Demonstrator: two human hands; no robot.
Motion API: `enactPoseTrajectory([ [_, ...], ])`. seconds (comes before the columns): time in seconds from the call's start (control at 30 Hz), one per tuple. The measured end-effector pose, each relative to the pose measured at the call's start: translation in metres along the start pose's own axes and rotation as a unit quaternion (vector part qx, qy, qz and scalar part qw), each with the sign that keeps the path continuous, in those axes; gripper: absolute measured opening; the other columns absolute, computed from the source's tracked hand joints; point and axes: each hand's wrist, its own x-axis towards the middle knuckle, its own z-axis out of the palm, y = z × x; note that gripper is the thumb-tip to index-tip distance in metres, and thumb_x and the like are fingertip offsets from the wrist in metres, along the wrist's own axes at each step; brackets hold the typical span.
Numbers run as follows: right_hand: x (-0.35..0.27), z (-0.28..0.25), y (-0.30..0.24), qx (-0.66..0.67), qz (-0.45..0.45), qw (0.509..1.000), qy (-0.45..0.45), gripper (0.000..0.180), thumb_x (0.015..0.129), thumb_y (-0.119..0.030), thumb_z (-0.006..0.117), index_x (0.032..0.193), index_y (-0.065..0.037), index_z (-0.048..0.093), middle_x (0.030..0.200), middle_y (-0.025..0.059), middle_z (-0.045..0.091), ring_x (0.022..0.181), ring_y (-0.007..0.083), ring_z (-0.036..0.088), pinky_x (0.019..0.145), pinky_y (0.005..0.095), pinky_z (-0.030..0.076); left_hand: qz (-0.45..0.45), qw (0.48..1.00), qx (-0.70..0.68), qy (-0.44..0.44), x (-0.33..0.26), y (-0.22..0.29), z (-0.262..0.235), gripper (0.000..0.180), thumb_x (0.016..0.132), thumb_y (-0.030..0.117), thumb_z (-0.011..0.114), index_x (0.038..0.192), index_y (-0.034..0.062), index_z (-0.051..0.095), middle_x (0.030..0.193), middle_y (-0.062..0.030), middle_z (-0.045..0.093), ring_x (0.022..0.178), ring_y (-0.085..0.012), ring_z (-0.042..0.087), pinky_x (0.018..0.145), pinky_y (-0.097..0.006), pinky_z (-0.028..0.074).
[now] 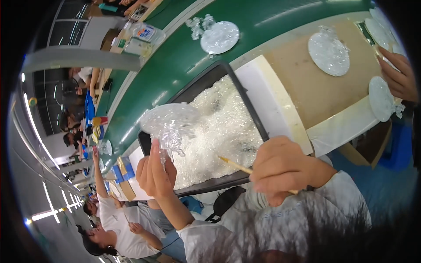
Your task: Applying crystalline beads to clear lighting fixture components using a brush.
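Note:
My left hand (155, 173) grips a clear, glittery disc ornament (169, 116) by a clear shaped piece on its underside, tilted over the left part of a black tray (244, 97). Loose, sparkling white glitter (219, 114) fills the tray in uneven heaps. My right hand (283, 168) is closed round a thin paintbrush (237, 165) with a pale wooden handle. Its yellowish tip points left over the glitter near the tray's front edge; whether it touches the glitter I cannot tell. Brush and ornament are apart.
A similar disc ornament (220, 38) lies on the green belt (272, 22) behind the tray. Another disc (329, 53) rests on brown board (287, 65) at right, near another person's hand (398, 74). Bottles (147, 33) stand far left. A co-worker in white (131, 225) sits at left.

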Motion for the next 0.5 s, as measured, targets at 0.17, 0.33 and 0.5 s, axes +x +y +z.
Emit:
enactPoseTrajectory([
  [0.17, 0.000, 0.002, -0.004, -0.086, 0.077, 0.993, -0.018, 0.012, 0.089, -0.010, 0.063, 0.096, -0.002, 0.065, 0.086, 0.0105, 0.064, 0.062, 0.0234, 0.063, 0.053, 0.0305, 0.052, -0.222, 0.964, -0.131, 0.067, -0.028, 0.007, 0.018, 0.022, 0.079, -0.008, 0.068, 0.101, -0.0100, 0.062, 0.080, -0.0223, 0.071, 0.052, -0.0193, 0.055, 0.051, -0.026, 0.045],
  [0.33, -0.012, 0.018, -0.003, -0.029, 0.079, 0.995, 0.060, 0.021, 0.092, -0.021, 0.066, 0.090, -0.001, 0.059, 0.090, 0.0160, 0.062, 0.059, 0.0249, 0.061, 0.051, 0.0316, 0.051, -0.322, 0.889, -0.251, 0.209, -0.058, 0.006, 0.011, 0.024, 0.079, -0.009, 0.071, 0.100, -0.0085, 0.058, 0.078, -0.0233, 0.071, 0.056, -0.0172, 0.055, 0.054, -0.024, 0.042],
  [0.5, -0.017, 0.015, 0.001, -0.038, 0.048, 0.997, 0.054, 0.011, 0.088, -0.012, 0.058, 0.086, -0.001, 0.056, 0.082, 0.0145, 0.057, 0.054, 0.0224, 0.058, 0.045, 0.0293, 0.051, -0.308, 0.886, -0.277, 0.208, -0.053, 0.010, 0.023, 0.034, 0.075, -0.013, 0.073, 0.103, -0.0103, 0.055, 0.077, -0.0265, 0.069, 0.057, -0.0190, 0.055, 0.052, -0.026, 0.041],
])
